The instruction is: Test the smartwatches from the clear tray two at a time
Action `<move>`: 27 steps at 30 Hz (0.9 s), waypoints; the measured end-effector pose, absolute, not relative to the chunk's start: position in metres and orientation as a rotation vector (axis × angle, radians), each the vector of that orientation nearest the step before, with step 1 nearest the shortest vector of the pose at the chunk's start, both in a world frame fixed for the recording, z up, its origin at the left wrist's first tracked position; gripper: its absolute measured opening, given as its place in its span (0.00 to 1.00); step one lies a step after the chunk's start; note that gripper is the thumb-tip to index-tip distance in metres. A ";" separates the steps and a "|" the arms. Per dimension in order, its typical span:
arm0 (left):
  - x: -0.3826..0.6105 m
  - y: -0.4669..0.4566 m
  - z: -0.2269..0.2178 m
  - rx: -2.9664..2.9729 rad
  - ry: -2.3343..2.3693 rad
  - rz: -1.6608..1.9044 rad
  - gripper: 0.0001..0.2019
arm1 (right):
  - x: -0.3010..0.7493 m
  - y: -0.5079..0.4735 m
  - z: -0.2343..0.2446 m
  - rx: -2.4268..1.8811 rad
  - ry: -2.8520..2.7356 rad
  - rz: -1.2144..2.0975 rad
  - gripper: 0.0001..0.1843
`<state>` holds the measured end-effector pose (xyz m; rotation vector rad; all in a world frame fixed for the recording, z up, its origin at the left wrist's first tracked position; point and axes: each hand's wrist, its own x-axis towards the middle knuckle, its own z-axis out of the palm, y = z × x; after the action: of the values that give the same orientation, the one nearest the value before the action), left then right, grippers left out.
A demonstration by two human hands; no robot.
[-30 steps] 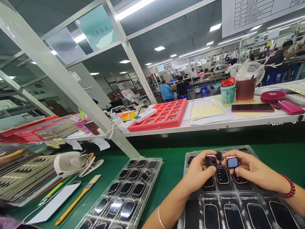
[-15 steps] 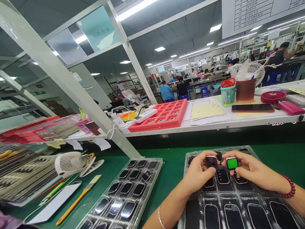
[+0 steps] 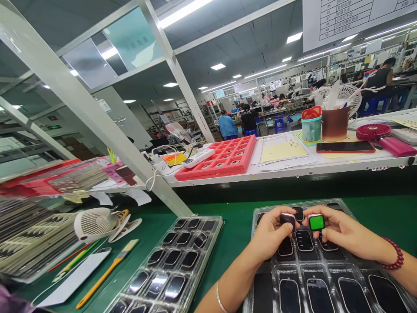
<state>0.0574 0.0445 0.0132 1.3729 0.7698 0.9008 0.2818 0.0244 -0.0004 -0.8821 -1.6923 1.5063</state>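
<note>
My left hand (image 3: 272,234) grips a dark smartwatch body with a rose-gold edge (image 3: 288,220), which stands tilted with its screen hidden from me. My right hand (image 3: 345,234) holds a second smartwatch body (image 3: 316,222) between its fingers, and its square screen glows solid green. The two watches are close together but apart. Both hands hover just above a clear plastic tray (image 3: 342,205) with rows of dark watch bodies in its pockets. One of these watches (image 3: 304,240) lies directly below my hands.
To the left, on the green mat, lies a second clear tray of watches (image 3: 219,222), with a yellow-handled brush (image 3: 107,274) and a white fan (image 3: 94,224) beyond it. Stacked trays fill the far left. A red foam tray (image 3: 215,163) sits on the upper shelf.
The right-hand watch's screen has gone from pale blue to solid green. Both hands have stayed almost in place, holding the same watches.
</note>
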 end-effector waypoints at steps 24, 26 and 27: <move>0.058 0.044 0.013 1.382 0.773 0.913 0.20 | 0.282 0.024 0.002 -0.944 -1.723 1.453 0.18; 0.059 0.043 0.015 1.379 0.770 0.902 0.20 | 0.282 0.024 0.002 -0.948 -1.718 1.461 0.18; 0.059 0.043 0.016 1.378 0.771 0.897 0.20 | 0.282 0.024 0.001 -0.947 -1.715 1.466 0.19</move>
<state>0.0589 0.0430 0.0156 1.3783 0.7711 0.8974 0.2825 0.0242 0.0015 -0.9472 -1.7151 1.4660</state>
